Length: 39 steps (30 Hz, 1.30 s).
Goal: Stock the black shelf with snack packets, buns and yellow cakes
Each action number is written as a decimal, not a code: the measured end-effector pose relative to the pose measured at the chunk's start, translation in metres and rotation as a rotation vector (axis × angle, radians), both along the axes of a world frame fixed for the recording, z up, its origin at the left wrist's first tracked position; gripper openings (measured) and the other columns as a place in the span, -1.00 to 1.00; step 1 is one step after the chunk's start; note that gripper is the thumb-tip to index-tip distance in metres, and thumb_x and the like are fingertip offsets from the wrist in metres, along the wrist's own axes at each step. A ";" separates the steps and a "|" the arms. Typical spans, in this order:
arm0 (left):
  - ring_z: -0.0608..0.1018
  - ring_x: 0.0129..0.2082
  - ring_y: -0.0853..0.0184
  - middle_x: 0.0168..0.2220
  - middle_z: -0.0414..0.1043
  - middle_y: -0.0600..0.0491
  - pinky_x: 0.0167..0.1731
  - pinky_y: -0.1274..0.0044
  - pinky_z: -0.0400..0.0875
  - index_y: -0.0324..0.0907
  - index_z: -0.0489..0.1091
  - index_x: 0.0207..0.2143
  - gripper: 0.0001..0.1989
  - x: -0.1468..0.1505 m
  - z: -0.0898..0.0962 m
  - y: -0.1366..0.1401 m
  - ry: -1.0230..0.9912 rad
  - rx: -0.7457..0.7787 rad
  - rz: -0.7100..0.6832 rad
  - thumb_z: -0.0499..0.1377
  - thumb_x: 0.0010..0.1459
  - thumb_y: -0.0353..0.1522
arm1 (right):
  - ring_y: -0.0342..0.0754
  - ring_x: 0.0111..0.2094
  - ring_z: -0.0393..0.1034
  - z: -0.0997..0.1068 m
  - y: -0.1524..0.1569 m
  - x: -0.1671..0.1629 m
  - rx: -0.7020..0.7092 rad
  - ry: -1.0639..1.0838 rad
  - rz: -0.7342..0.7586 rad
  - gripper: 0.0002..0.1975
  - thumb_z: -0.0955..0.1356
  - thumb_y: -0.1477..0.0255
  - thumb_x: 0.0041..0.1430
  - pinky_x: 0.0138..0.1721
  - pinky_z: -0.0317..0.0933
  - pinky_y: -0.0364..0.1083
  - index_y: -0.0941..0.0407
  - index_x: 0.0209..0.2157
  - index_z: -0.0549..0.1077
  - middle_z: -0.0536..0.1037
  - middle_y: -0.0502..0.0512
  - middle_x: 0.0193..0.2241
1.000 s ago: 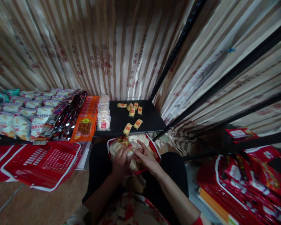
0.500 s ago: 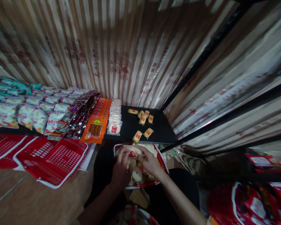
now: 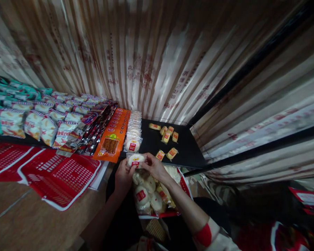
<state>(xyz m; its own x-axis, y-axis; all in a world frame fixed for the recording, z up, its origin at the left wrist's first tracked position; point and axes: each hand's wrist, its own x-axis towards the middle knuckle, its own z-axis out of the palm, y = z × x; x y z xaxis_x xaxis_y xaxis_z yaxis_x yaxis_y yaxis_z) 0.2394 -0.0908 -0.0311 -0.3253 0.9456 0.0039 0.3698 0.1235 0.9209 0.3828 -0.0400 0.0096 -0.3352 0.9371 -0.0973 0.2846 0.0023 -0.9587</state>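
Between my left hand (image 3: 124, 174) and my right hand (image 3: 155, 168) is a clear packet of white rice crackers (image 3: 136, 160) with a red label, pinched at its two sides. It is held just in front of the shelf edge, below a row of matching rice cracker packets (image 3: 133, 134). Under my forearms, a red basket (image 3: 186, 186) on my lap holds several more white cracker packets and some yellow-wrapped pieces. Small yellow-wrapped snacks (image 3: 166, 136) lie loose on the black shelf (image 3: 149, 139), right of the row.
Left of the row lie an orange snack bag (image 3: 112, 134), dark shiny packets (image 3: 99, 125), white snack bags (image 3: 34, 123) and green bags (image 3: 13, 92). Red baskets (image 3: 60, 177) stand below the shelf at left. A black metal post (image 3: 225, 89) slants across the right, before a striped curtain (image 3: 157, 62).
Both hands have lifted the rice cracker packet up and left from over the basket to the shelf's front edge. The view has shifted slightly.
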 end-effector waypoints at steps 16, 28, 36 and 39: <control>0.47 -0.10 0.23 0.03 0.25 -0.22 -0.14 0.41 0.42 -0.28 0.06 0.15 -0.46 0.005 -0.019 0.045 0.216 0.227 0.119 0.08 0.12 -0.40 | -0.16 -0.48 0.24 -0.025 0.053 -0.022 0.159 -0.361 -0.181 -0.87 0.30 0.33 0.00 -0.43 0.12 -0.18 0.10 -0.47 0.35 0.38 -0.09 -0.55; 0.39 -0.03 0.15 -0.05 0.16 -0.19 -0.08 0.30 0.40 -0.31 0.17 0.05 -0.61 0.019 -0.022 0.052 0.357 0.265 0.104 0.02 0.19 -0.34 | 0.04 -0.16 0.30 -0.017 0.053 -0.024 0.474 -0.529 -0.263 -0.64 0.28 0.29 0.12 -0.12 0.24 0.02 0.17 -0.07 0.35 0.42 0.22 -0.20; 0.35 0.02 0.14 -0.01 0.19 -0.22 -0.04 0.27 0.37 -0.33 0.15 0.06 -0.60 0.022 -0.023 0.056 0.391 0.226 0.118 0.01 0.20 -0.36 | 0.12 0.27 -0.19 0.008 0.118 -0.047 0.683 -0.713 0.022 -0.50 0.14 0.24 0.26 0.20 -0.11 0.16 0.18 0.16 0.22 0.17 0.22 0.20; 0.32 0.07 0.12 0.03 0.20 -0.22 0.00 0.26 0.34 -0.32 0.15 0.08 -0.60 0.023 -0.025 0.058 0.412 0.201 0.126 0.00 0.20 -0.36 | 0.15 0.29 -0.23 0.004 0.150 -0.053 0.533 -0.815 0.113 -0.44 0.09 0.15 0.27 0.20 -0.15 0.18 0.14 0.19 0.17 0.09 0.19 0.25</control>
